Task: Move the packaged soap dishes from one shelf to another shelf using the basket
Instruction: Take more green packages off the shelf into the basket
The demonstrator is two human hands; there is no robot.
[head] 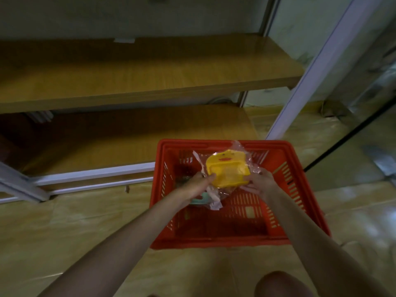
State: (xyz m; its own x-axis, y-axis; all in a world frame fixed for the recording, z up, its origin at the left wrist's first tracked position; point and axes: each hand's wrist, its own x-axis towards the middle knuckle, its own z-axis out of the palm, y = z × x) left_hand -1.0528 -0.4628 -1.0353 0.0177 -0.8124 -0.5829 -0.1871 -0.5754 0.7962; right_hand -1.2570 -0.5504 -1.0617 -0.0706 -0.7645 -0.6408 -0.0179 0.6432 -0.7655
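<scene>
A red plastic basket (300, 185) stands on the floor in front of me. Over its inside I hold a yellow duck-faced soap dish (227, 170) in clear crinkled wrapping. My left hand (196, 185) grips its left edge and my right hand (260, 184) grips its lower right corner. Under my left hand a teal packaged soap dish (198, 201) lies in the basket, mostly hidden. Two wooden shelves are ahead: an upper shelf (150, 71) and a lower shelf (128, 142), both bare where I can see them.
A white metal frame post (310, 78) rises to the right of the shelves, with glass panels beyond it. White rails (92, 174) run along the lower shelf's front edge. The floor is pale tile. My knee (280, 284) shows at the bottom.
</scene>
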